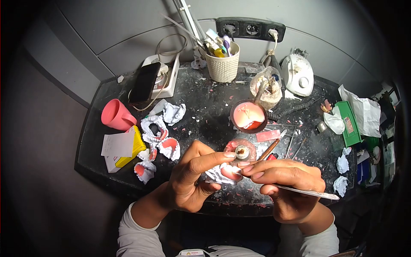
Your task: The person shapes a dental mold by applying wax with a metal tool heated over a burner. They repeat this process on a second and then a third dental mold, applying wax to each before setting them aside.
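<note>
My left hand is at the centre, its fingers closed around a white plaster dental cast with a pink part on it. In my right hand is a thin metal tool, its handle end pointing right and its tip close to the pink part. The exact contact at the tip is hidden by my fingers. Just beyond my fingertips stands a small burner with a round pinkish glass body. A brown-handled tool lies behind my right fingers.
A pan of pink wax sits behind the burner. Several plaster casts, a pink mug and a yellow box are at left. At the back are a phone and a basket; a green box is at right.
</note>
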The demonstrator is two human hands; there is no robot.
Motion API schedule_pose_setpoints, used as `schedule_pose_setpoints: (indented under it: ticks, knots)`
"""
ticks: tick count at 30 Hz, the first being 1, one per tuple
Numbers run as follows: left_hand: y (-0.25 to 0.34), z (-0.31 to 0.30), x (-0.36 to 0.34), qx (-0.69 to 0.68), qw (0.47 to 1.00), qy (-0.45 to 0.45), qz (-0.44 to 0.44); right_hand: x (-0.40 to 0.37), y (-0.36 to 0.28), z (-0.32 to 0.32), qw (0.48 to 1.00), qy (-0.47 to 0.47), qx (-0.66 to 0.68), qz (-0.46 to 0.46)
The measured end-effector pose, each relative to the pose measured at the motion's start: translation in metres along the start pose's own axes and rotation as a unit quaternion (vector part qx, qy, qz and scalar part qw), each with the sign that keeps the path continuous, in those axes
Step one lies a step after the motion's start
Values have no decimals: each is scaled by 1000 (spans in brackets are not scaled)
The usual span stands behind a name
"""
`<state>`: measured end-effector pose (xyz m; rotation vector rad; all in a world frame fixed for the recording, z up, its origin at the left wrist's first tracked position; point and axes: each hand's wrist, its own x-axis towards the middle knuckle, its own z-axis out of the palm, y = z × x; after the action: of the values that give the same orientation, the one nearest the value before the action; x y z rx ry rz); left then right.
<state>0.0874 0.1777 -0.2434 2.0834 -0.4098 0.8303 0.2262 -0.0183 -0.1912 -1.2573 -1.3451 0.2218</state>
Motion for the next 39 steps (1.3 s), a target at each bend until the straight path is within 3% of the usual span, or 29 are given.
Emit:
schedule_pose_setpoints:
  ticks: [19,23,25,26,27,30,32,33,34,35,39]
  knots:
    - [1,1,-3,-107,993,-4,-51,0,0,-1,999,12,29,13]
    - [0,0,2,-80,997,-4,-21,-4,7,-1,999,29,33,-13]
    - [6,-1,6,-46,998,27,-23,-4,7,6,975,158,153,-28]
    - [4,-1,4,-24,999,31,-6,-7,10,2,977,165,120,-59]
    - [4,0,1,-23,999,32,-6,-7,11,-2,987,126,61,-82]
    - [1,8,-5,-8,997,78,26,-16,7,-3,981,134,127,-51]
    - [-1,14,-9,-10,996,85,31,-18,13,-9,981,36,172,-78]
    - [-3,16,-13,-12,995,93,37,-15,7,-6,991,32,109,-64]
    - [-11,12,-30,-59,998,11,-25,-16,7,-5,997,26,37,-65]
    - [-10,9,-31,-59,998,10,-25,-17,8,-3,997,21,-35,-66]
    - [-4,3,-21,-28,999,-33,-24,-9,1,5,983,-3,-141,-114]
